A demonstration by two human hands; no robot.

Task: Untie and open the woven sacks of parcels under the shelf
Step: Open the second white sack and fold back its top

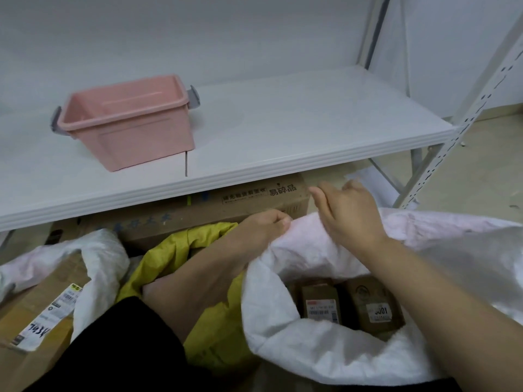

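Note:
A white woven sack (311, 343) lies open at the lower right, its mouth spread wide. Inside it sit brown parcels (319, 304) with printed labels. My left hand (266, 224) grips the far rim of the sack's mouth with curled fingers. My right hand (348, 213) hovers just above that same rim, fingers relaxed and holding nothing. A yellow sack (198, 250) lies between my arms. Another white sack (104, 258) at the left is open around a large labelled cardboard box (42, 312).
A white shelf board (254, 154) runs across above the sacks and carries a pink plastic bin (127, 120). Cardboard boxes (254, 202) stand under the shelf behind the sacks. A perforated metal upright (464, 123) rises at the right, with beige floor beyond.

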